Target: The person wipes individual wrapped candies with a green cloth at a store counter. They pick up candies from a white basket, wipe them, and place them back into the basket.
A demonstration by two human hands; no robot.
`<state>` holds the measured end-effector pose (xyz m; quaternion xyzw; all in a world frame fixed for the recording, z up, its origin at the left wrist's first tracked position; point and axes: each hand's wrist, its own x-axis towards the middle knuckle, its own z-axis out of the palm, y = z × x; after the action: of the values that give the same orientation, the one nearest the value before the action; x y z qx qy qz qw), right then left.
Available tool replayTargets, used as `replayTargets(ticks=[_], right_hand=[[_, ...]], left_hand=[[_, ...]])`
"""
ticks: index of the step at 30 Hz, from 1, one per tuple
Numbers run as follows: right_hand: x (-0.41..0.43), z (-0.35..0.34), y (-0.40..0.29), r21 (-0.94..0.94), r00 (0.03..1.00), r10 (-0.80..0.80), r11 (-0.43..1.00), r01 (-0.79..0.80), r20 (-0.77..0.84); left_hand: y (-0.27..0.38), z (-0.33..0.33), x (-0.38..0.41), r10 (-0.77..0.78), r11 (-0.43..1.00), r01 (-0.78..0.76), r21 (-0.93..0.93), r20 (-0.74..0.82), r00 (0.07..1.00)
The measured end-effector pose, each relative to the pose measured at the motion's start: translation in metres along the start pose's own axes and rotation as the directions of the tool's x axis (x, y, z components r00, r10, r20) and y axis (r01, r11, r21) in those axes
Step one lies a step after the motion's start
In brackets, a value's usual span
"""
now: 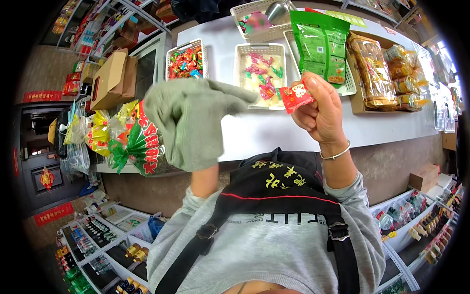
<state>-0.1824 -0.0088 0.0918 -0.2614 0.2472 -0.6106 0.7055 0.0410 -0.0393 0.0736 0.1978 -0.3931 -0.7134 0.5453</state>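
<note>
My right hand (319, 106), with a pale bangle at the wrist, pinches a small red wrapped packet (298, 96) above the table. My left hand is hidden inside blurred grey-green fabric (191, 121), a glove or a wrapped cloth. A narrow part of that fabric points right, towards the packet. Beyond my hands, a white basket (241, 55) holds pink and green twist-wrapped candies (267, 90). A green plastic food bag (318, 47) with printing stands behind my right hand, over another white basket (350, 85).
A basket (169, 60) of red-wrapped candies stands left, and one with a metal scoop (278, 13) at the back. A cardboard tray (356, 106) of packaged food sits right. Tied bags (136, 147) crowd the left end of the white table (257, 136). Bottle shelves (99, 253) lie behind me.
</note>
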Motion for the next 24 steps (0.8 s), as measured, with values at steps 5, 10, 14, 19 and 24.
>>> replayTargets(ticks=[5, 10, 14, 19, 24], right_hand=[[0.004, -0.004, -0.001, 0.042, 1.0, 0.001, 0.999, -0.001, 0.009], [0.001, -0.001, 0.0, -0.133, 0.993, 0.035, 0.99, -0.05, -0.117], [0.006, 0.003, 0.008, -0.619, 0.993, 0.014, 0.783, 0.062, 0.117], [0.008, 0.008, 0.02, -0.835, 0.994, 0.043, 0.547, 0.061, 0.101], [0.007, 0.006, 0.032, -0.781, 0.995, 0.062, 0.624, 0.019, 0.073]], left_hand=[[-0.021, 0.02, -0.017, -0.315, 0.945, 0.326, -0.005, 0.246, 0.917], [-0.026, 0.009, -0.011, -0.371, 0.929, 0.366, 0.058, 0.179, 0.911], [-0.053, 0.008, -0.009, -0.407, 0.912, 0.394, 0.111, 0.133, 0.904], [-0.062, 0.012, -0.018, -0.089, 0.813, 0.007, 0.583, 0.111, 0.99], [-0.064, 0.012, -0.018, 0.273, 0.545, -0.221, 0.809, 0.078, 0.959]])
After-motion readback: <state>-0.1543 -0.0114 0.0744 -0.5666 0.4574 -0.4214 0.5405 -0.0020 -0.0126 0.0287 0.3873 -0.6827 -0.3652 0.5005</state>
